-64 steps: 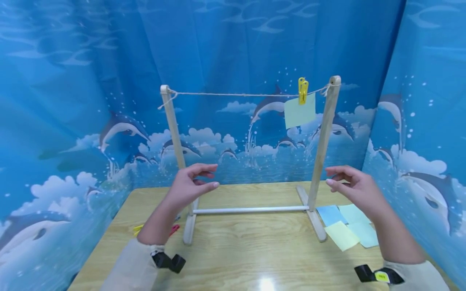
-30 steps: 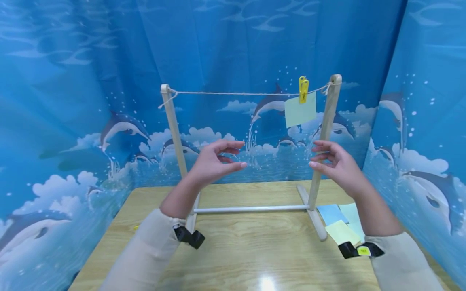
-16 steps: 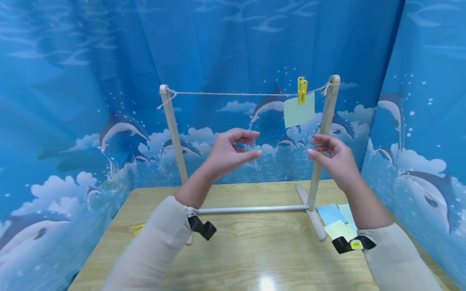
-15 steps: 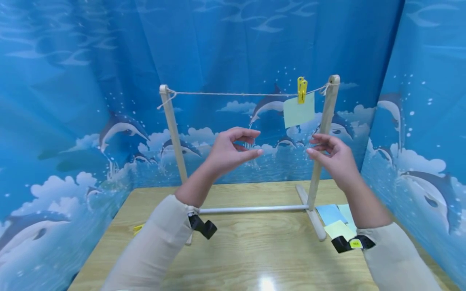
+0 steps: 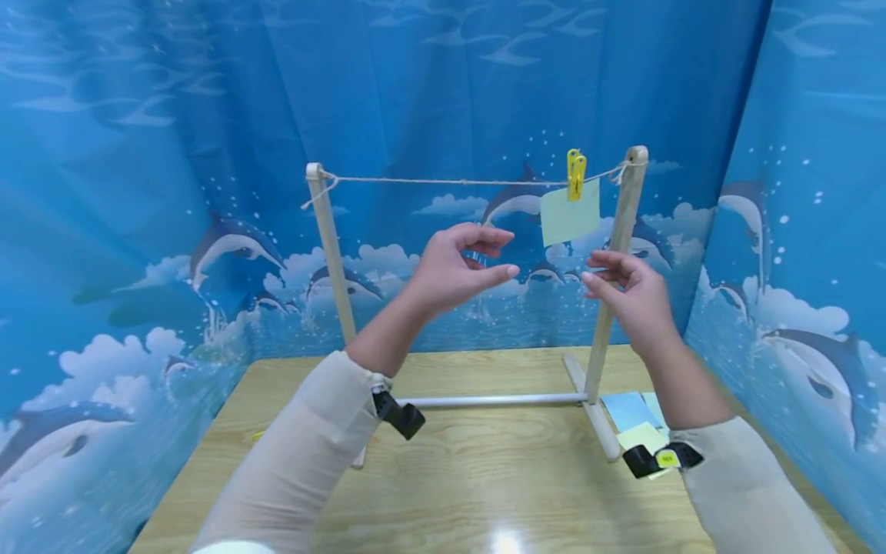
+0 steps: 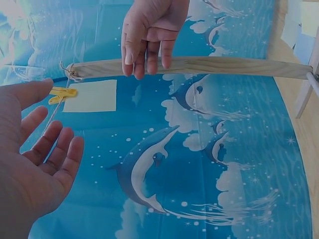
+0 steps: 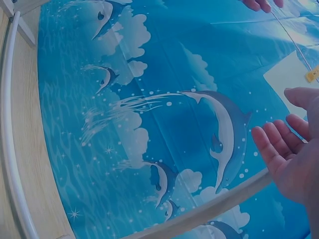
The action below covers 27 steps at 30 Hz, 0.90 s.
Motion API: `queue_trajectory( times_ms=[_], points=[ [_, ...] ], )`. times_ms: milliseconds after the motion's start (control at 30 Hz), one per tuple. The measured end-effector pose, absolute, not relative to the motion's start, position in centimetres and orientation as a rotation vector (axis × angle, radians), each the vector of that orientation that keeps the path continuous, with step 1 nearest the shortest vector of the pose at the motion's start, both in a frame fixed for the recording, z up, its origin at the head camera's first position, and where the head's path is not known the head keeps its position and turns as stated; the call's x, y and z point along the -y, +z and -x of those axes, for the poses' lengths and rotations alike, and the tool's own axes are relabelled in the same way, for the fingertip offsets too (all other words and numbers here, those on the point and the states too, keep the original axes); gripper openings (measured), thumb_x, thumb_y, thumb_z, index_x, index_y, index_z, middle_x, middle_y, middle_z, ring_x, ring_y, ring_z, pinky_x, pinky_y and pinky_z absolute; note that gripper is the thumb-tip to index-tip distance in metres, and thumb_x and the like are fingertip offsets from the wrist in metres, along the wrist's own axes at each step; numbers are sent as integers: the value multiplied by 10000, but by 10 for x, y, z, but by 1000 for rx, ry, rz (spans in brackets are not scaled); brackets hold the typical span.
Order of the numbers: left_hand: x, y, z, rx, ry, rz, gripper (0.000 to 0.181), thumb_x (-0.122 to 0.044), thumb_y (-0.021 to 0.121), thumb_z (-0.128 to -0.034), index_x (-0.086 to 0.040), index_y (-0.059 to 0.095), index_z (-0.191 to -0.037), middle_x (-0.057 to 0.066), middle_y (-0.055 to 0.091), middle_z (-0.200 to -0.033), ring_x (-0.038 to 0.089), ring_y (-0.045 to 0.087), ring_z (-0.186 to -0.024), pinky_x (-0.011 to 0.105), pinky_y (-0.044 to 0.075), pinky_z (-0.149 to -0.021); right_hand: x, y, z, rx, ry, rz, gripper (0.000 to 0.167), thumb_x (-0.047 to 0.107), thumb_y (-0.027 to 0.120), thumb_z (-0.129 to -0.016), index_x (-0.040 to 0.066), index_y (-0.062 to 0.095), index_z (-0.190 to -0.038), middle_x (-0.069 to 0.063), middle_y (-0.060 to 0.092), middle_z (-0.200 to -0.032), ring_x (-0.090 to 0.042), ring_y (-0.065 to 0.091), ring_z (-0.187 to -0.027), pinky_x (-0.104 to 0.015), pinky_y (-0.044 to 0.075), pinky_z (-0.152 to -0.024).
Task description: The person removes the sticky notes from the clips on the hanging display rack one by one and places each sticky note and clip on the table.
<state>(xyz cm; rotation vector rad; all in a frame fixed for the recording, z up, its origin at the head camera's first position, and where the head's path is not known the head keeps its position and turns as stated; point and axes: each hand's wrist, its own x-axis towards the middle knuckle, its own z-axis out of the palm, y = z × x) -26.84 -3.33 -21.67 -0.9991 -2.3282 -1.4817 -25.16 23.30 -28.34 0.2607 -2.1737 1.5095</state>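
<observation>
A pale green sticky note (image 5: 571, 217) hangs from a string (image 5: 443, 181), held there by a yellow clothespin (image 5: 575, 175) near the right post. My left hand (image 5: 458, 265) hovers below the string, left of the note, with relaxed fingers and nothing in them. Just below and right of the note is my right hand (image 5: 631, 294), also holding nothing, in front of the right wooden post (image 5: 625, 208) in the head view. In the left wrist view the clothespin (image 6: 64, 93) shows beyond the left thumb. The right wrist view shows the right palm (image 7: 294, 159) with fingers loosely bent.
A wooden stand with a left post (image 5: 331, 246) and a white crossbar (image 5: 498, 400) stands on the wooden table (image 5: 471, 477). Blue and yellow sticky notes (image 5: 628, 412) lie by its right foot. A bit of yellow (image 5: 258, 435) shows at the left, mostly behind the sleeve.
Both hands have risen from lower down and moved inward, the left one travelling farther right toward the hanging note. The note and clothespin stay where they were.
</observation>
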Motion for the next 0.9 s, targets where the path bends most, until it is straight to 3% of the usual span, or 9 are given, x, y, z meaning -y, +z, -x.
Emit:
queue_trajectory(
  times_ms=[333, 667, 900],
  points=[
    [15, -202, 269, 2292, -1425, 1065, 377, -261, 764, -864, -125, 681, -1205, -29, 635, -1134, 115, 576, -1019, 241, 542, -802, -221, -278, 256, 2231, 1545, -223, 603, 433, 619, -932, 82, 494, -1406, -98, 571, -1311, -121, 599, -1003, -180, 547, -783],
    [-3, -183, 274, 2304, -1486, 1033, 415, -254, 774, -853, -130, 661, -1233, -30, 631, -1166, 98, 569, -1036, 213, 532, -796, -211, -276, 264, 2179, 1723, -269, 630, 378, 576, -970, 47, 386, -1471, -177, 511, -1355, -156, 573, -1102, -215, 560, -788],
    [-14, -168, 280, 2316, -1518, 992, 414, -236, 775, -853, -133, 657, -1237, -21, 636, -1163, 102, 571, -1044, 201, 536, -776, -210, -276, 270, 2067, 1923, -199, 654, 363, 605, -953, 60, 362, -1480, -96, 523, -1319, -199, 579, -1098, -215, 561, -785]
  ],
)
